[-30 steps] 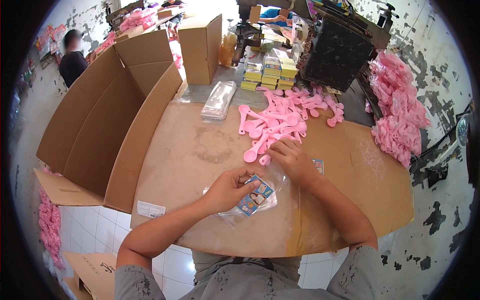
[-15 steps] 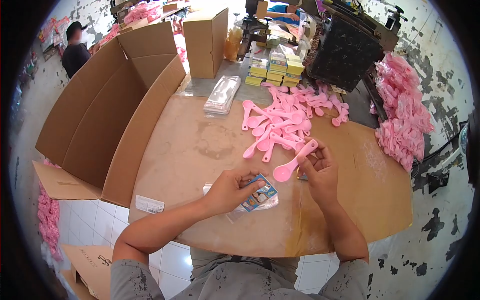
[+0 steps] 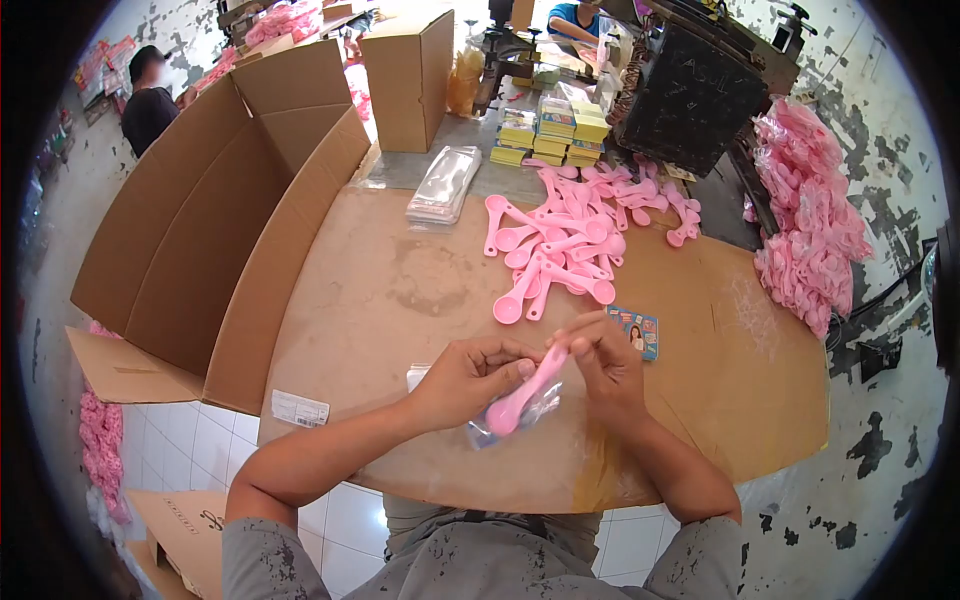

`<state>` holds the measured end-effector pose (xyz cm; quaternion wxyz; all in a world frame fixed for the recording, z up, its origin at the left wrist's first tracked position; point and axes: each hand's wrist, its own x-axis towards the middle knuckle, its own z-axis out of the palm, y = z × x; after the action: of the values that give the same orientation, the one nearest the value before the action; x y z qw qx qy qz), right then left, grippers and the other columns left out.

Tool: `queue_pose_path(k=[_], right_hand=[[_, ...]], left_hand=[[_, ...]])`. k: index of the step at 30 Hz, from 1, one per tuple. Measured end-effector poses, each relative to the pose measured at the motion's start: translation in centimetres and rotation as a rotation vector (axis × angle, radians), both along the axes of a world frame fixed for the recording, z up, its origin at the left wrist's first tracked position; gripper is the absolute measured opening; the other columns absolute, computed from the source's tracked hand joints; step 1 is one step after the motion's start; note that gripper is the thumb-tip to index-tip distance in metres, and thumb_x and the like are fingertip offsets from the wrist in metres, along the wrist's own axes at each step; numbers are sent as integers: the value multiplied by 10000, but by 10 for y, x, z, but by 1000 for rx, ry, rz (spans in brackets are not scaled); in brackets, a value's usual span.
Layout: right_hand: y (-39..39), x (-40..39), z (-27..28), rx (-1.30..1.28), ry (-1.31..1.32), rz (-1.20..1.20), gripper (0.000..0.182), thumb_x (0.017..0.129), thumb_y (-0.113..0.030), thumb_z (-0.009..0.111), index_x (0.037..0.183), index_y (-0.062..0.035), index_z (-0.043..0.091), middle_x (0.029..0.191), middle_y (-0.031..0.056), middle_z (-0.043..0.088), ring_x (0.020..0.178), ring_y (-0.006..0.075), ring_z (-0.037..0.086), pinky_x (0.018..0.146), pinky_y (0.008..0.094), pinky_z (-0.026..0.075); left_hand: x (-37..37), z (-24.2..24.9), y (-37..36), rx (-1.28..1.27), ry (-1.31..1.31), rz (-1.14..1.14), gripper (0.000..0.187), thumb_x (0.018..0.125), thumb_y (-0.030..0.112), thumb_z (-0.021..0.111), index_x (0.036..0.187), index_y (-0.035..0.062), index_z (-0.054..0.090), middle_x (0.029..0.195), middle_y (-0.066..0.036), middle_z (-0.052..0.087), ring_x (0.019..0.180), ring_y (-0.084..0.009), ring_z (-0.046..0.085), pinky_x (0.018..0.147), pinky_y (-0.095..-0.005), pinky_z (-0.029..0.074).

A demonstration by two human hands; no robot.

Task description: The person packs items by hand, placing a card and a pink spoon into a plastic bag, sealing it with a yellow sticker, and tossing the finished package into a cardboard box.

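Note:
My left hand [image 3: 468,378] pinches the mouth of a small clear plastic bag [image 3: 535,412] that lies on the cardboard-covered table [image 3: 400,300]. My right hand [image 3: 603,362] holds a pink plastic spoon [image 3: 525,395] by its handle, bowl end down and pushed into that bag. A printed card seems to be inside the bag, mostly hidden by the spoon and my fingers. A second printed card [image 3: 636,331] lies on the table just right of my right hand. A heap of pink spoons [image 3: 565,245] lies beyond my hands.
A big open cardboard box [image 3: 215,220] stands at the left. A stack of clear bags [image 3: 443,185] lies at the back, with a closed carton [image 3: 408,80], yellow packets [image 3: 555,128] and a black machine [image 3: 690,100]. Bagged pink spoons [image 3: 810,230] pile up right. A person [image 3: 148,100] stands far left.
My right hand picked a pink spoon from the heap, carried it toward me and pushed its bowl into the bag that my left hand holds. The card by the heap is uncovered.

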<state>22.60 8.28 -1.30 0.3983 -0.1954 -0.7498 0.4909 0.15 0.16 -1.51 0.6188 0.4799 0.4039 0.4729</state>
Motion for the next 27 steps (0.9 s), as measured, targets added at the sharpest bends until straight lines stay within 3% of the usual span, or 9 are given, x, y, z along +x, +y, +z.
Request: queue_pose_path(k=[1, 4, 7, 10, 12, 15, 21, 24, 27], right_hand=[[3, 3, 4, 107, -87, 84, 212, 1054, -162, 639, 1193, -12, 692, 1211, 93, 644, 1114, 164, 631, 956, 344, 507], [2, 3, 14, -204, -53, 168, 198, 1051, -170, 633, 1095, -17, 751, 1206, 105, 665, 1105, 183, 632, 959, 351, 504], [5, 1, 17, -179, -4, 189, 152, 1001, -116, 690, 1106, -38, 768, 1182, 108, 673, 1117, 196, 630, 976, 360, 501], [-5, -7, 28, 220, -192, 154, 194, 921, -43, 762, 1115, -52, 769, 1167, 120, 677, 1092, 206, 645, 928, 340, 526], [-6, -10, 17, 232, -187, 129, 231, 876, -5, 790, 1103, -50, 770, 1151, 113, 679, 1043, 200, 660, 879, 322, 541], [-9, -12, 13, 243, -163, 70, 235, 853, 27, 797, 1077, -41, 768, 1114, 99, 687, 962, 190, 674, 812, 305, 552], [-9, -10, 15, 263, -187, -38, 216, 860, 37, 778, 1061, -39, 760, 1067, 87, 707, 905, 179, 681, 755, 312, 544], [-10, -10, 18, 308, -150, -91, 227, 863, 40, 771, 1073, -46, 756, 1047, 85, 713, 891, 175, 678, 743, 310, 538], [-14, -9, 21, 334, -117, -111, 257, 862, 36, 774, 1103, -53, 756, 1016, 80, 713, 879, 175, 672, 749, 310, 536]], left_hand=[[-2, 0, 0, -16, 14, -6, 272, 1068, 161, 640, 1252, -36, 672, 1035, -59, 757, 860, -55, 674, 715, -227, 543], [-5, -1, 1, -39, 33, 4, 273, 1068, 203, 647, 1225, -17, 684, 961, -26, 759, 762, -28, 649, 603, -204, 509], [1, -2, -1, -17, 14, 72, 271, 1064, 209, 655, 1218, -11, 688, 919, -13, 750, 712, -18, 621, 565, -196, 481], [2, -13, 3, -5, -1, 119, 259, 1065, 198, 652, 1214, -12, 687, 895, -6, 736, 713, -17, 617, 562, -192, 474], [1, -14, 4, -7, -20, 130, 244, 1067, 177, 644, 1212, -16, 683, 883, -2, 725, 721, -18, 621, 578, -186, 476], [-2, -2, 0, -15, -17, 52, 235, 1064, 112, 618, 1260, -17, 637, 1079, -49, 724, 925, -69, 674, 785, -229, 551], [-2, -15, 3, 160, -132, -87, 392, 1025, 27, 643, 1397, -23, 528, 1258, -73, 641, 1167, -134, 628, 1017, -288, 509], [-2, -10, 6, 107, -204, -100, 390, 1016, 2, 649, 1391, -24, 543, 1254, -74, 658, 1165, -132, 642, 1023, -292, 519], [-8, -6, 7, 21, -113, -62, 373, 1023, 10, 643, 1384, -25, 557, 1267, -76, 667, 1179, -131, 646, 1025, -299, 526]])
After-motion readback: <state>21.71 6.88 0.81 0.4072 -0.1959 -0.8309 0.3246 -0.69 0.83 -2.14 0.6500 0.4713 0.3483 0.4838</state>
